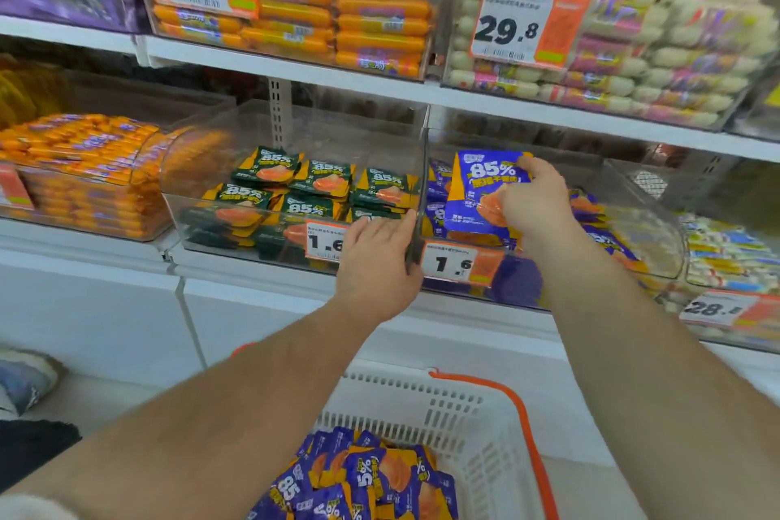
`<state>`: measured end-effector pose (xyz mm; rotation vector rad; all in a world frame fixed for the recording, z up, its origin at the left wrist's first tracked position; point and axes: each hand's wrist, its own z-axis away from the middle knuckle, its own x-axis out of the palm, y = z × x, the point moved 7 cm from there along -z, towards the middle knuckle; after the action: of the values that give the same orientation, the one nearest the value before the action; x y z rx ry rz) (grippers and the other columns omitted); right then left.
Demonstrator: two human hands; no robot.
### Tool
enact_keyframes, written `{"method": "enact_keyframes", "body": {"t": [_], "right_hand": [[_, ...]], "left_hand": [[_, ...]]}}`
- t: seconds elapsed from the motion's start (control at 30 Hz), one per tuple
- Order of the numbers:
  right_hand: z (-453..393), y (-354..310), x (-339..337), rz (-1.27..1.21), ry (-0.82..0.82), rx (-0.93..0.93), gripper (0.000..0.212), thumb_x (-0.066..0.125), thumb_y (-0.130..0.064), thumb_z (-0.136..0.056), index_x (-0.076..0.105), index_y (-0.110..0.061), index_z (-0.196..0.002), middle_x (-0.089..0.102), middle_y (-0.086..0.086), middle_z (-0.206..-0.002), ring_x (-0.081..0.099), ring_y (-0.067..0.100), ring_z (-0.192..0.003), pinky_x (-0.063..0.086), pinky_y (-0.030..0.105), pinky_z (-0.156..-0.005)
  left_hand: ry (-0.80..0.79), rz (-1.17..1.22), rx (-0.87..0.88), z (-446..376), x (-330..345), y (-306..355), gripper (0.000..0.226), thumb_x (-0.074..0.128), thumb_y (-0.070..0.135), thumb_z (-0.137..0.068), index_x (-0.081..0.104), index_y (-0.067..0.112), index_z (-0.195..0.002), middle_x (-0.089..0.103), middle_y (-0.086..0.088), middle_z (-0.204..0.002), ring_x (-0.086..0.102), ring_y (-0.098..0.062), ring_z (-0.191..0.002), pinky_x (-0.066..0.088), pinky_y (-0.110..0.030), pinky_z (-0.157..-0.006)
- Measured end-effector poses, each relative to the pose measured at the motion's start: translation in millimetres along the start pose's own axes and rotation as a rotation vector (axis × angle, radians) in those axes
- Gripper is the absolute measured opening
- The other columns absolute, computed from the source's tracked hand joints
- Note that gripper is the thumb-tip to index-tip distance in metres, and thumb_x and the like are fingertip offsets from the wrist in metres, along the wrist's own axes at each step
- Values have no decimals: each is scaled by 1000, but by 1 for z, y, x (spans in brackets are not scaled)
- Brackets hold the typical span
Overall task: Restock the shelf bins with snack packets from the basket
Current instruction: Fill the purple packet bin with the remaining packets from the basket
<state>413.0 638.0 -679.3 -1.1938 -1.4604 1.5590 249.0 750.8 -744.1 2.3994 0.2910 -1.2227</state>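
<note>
My right hand (pixel 534 203) holds a blue-purple "85%" snack packet (pixel 479 192) upright inside the clear bin (pixel 645 198) of blue packets on the middle shelf. My left hand (pixel 380 262) grips the front edge where this bin meets the neighbouring clear bin (pixel 211 207) of green "85%" packets (pixel 312 190). Below, at the bottom centre, a white basket (pixel 460 410) with an orange handle holds several more blue-purple packets (pixel 358 477).
Price tags reading 1.6 (pixel 458 264) hang on the bin fronts. Orange sausage packs (pixel 80 169) fill the bin at the left, and bins of orange (pixel 337 17) and white-pink (pixel 633 55) sausages stand on the shelf above. A shoe (pixel 25 376) shows at the left edge.
</note>
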Motion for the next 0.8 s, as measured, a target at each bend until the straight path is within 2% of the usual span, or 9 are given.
{"method": "enact_keyframes", "body": {"t": [0.13,0.23,0.3,0.43,0.53,0.67,0.73,0.8], "right_hand": [[-29,12,24,307,-61,12,72,64,4,-81,43,-22,-145,56,16,-130,62,36,-108,58,47,-84],[-26,20,44,566,-107,-24,57,57,-1,-88,45,-12,-144,54,15,-136,56,36,-117,51,44,-96],[-26,27,53,772,-127,-37,50,57,-9,-91,48,-10,-140,53,15,-138,52,36,-122,48,41,-95],[-26,35,58,1104,-143,19,54,67,-41,-82,55,-23,-131,48,14,-139,42,37,-124,37,42,-83],[-27,41,58,1199,-101,62,59,64,-51,-80,53,-27,-133,44,14,-140,35,37,-127,37,45,-91],[-25,44,63,1185,-117,42,54,60,-45,-85,52,-26,-135,51,8,-138,42,35,-126,38,45,-88],[-19,45,60,1152,-120,63,54,56,-44,-88,49,-27,-139,47,8,-144,40,35,-131,38,49,-97],[-1,35,54,1107,-17,-9,50,54,-40,-91,50,-28,-139,34,12,-154,29,36,-140,28,51,-108]], "left_hand": [[-9,-31,-23,0,-1,2,69,52,31,-90,27,19,-153,49,2,-143,34,-16,-137,0,-31,-117],[-27,-51,-21,0,-1,2,70,51,32,-91,25,19,-154,48,1,-144,33,-17,-138,0,-32,-118],[-10,-44,-25,1,0,2,70,52,33,-90,26,19,-153,50,2,-141,35,-17,-136,1,-32,-118],[-5,-23,-26,1,1,3,70,56,32,-89,29,18,-152,53,2,-137,38,-17,-134,4,-34,-119],[-21,-38,-32,0,1,3,72,55,33,-90,25,19,-153,50,4,-140,35,-16,-136,2,-34,-119],[-26,-43,-32,1,1,4,73,55,33,-90,23,19,-154,48,4,-142,31,-15,-138,-1,-34,-119],[-45,-41,-34,1,4,3,75,56,32,-89,23,18,-154,46,3,-145,28,-16,-141,-2,-35,-119],[-65,-10,-22,0,3,4,76,56,33,-89,21,16,-155,39,2,-152,21,-16,-146,-4,-35,-119]]}}
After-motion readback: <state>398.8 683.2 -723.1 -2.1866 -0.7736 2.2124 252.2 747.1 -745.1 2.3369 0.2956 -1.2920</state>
